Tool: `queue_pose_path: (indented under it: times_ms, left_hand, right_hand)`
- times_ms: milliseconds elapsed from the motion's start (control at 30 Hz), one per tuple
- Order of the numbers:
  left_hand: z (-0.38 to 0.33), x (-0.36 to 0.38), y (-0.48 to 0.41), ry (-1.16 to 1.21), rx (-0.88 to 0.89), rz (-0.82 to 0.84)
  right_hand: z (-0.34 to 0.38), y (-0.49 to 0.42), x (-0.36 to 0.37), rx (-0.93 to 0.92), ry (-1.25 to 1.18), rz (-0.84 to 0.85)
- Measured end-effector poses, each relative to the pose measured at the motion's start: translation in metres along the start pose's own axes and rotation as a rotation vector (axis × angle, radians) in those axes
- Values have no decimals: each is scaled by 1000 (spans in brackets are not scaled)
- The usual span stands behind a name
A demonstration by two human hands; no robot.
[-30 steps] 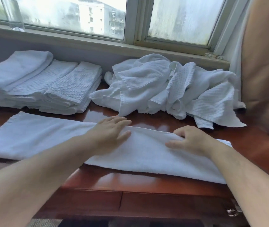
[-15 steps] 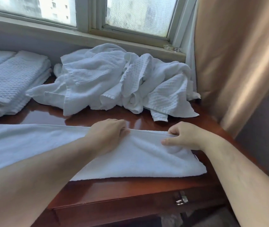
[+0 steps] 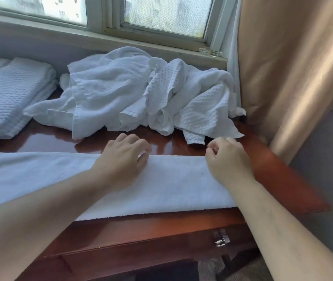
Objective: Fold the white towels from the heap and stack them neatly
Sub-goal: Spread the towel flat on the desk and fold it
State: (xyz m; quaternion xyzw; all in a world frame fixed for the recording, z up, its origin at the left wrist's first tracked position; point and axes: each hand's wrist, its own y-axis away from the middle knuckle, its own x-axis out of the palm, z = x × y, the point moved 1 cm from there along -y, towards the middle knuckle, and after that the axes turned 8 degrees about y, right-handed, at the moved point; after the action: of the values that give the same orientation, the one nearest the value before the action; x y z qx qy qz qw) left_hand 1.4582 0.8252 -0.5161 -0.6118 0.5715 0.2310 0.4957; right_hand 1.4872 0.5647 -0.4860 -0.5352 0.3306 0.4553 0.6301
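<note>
One towel [image 3: 171, 185] in work, is that correct? (Supervisor)

Correct. It lies as a long, narrow band along the near edge of the table [image 3: 273, 169], apparently folded lengthwise already, judging by its even far edge. It runs from under the right hand, past the left forearm, and out of view. (Inspector)

State of the hands? (Supervisor)

Left hand [image 3: 125, 159]: fingers curled over the band's far edge, thumb on top of the cloth. I record it as pinching that edge. Right hand [image 3: 229, 161]: fingers curled at the far right corner, with a bare stretch of edge between it and the left hand's hold. I cannot tell whether cloth sits between thumb and finger, as the hand covers the corner. (Inspector)

Work completed? (Supervisor)

Left of the left hand and farther back is a stack [image 3: 9, 94] of folded towels, several layers, edges fairly even. I cannot count them. (Inspector)

Work outstanding? (Supervisor)

Directly beyond both hands is a heap [image 3: 141, 94] of crumpled towels, plain and waffle-weave mixed, with one loose end just past the right knuckles. My judgement is roughly mid-task. The band needs its crosswise folds, probably with the right end carried toward the left, then a move to the stack. After that comes the heap, piece by piece. (Inspector)
</note>
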Motion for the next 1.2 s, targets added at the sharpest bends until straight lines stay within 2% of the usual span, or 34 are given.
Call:
queue_pose_path:
  times_ms: [67,100,200,333,433,533,667,767,833,933,1033,1100,1200]
  left_hand:
    - [3,-9,13,17,-22,2]
    - [8,-14,21,20,-55,0]
    - [32,-31,53,-66,-187,62]
    - [57,-39,77,-136,-265,301]
    - [68,-45,83,-144,-260,301]
    - [85,-52,94,-188,-327,271]
    - [72,-50,91,-216,-360,281]
    - [37,-35,80,-152,-201,299]
    - [11,-19,71,-106,-82,350]
    - [-24,6,53,-98,43,395]
    - [-49,28,41,-115,96,415]
    - [-53,35,39,-134,96,413]
    - [-50,37,40,-130,94,395]
  right_hand:
    - [31,24,7,-105,-98,70]
    - [45,35,15,-136,-90,155]
    - [63,59,41,-154,52,429]
    - [53,50,46,-189,150,475]
    - [51,44,43,-187,178,497]
    - [53,46,41,-172,211,508]
    - [73,51,38,-44,210,478]
    - [68,62,29,7,181,387]
    - [42,72,21,169,214,264]
    - [0,81,8,516,191,152]
    - [-26,74,-4,639,89,98]
    - [-35,60,-9,677,-5,125]
    - [-40,36,-16,641,-30,332]
